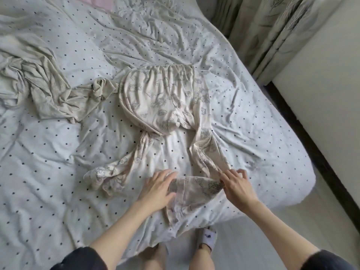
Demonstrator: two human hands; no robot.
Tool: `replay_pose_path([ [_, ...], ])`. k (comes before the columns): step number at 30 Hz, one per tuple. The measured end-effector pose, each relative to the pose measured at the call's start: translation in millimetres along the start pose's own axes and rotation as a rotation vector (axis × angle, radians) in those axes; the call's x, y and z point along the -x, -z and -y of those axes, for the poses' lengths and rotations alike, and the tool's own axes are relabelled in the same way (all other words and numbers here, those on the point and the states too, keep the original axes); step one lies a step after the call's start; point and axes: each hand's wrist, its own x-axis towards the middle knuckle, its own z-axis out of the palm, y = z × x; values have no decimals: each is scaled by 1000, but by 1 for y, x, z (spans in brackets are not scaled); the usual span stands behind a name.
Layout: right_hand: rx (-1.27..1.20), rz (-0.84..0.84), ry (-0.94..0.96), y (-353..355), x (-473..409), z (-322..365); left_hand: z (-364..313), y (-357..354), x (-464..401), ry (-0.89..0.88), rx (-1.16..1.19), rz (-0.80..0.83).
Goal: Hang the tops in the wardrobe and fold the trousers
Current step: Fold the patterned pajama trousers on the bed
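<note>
Trousers (165,102): left hand (157,189) flat, right hand (236,185) pinching leg.

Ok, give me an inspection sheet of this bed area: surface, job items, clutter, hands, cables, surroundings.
Surface: bed sheet, pale with dark dots, heavily creased.
Job's things: patterned trousers spread flat, waistband away from the person, legs splayed apart; left leg end bunched, right leg end being straightened.
Clutter: beige garment crumpled at the left, touching the trousers' waist side.
Grips: left hand flat, fingers open, resting on the cuff's edge; right hand pinching the same leg's edge.
Cables: nothing seen.
Surroundings: curtains upper right, pale floor, one slippered foot below the bed edge.
</note>
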Motion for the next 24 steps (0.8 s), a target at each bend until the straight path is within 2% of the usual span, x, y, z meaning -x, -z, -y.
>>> replay_pose_path([
  [4, -89, 76, 32, -18, 21, -41, -50, -35, -15, 24, 147, 54],
  [8, -210, 297, 61, -41, 34, -75, -89, -61, -47, 193, 488, -98],
  [10, -264, 394, 89, -47, 33, -86, -101, -64, -68, 289, 480, -226],
  [13, -393, 359, 98, -52, 25, -92, -121, -59, -101, 342, 344, -272],
  [17, -931, 304, -272, -49, 27, -97, -146, -53, -122, 478, 598, -327],
  [20, -1209, 178, -461, -39, 28, -102, -169, -42, -121, 353, 740, -389],
  [22, -1383, 117, -586, -29, 29, -109, -193, -32, -123, 187, 793, -276],
  [24, -1533, 60, -749, -20, 32, -120, -221, -22, -125, 14, 705, -61],
])
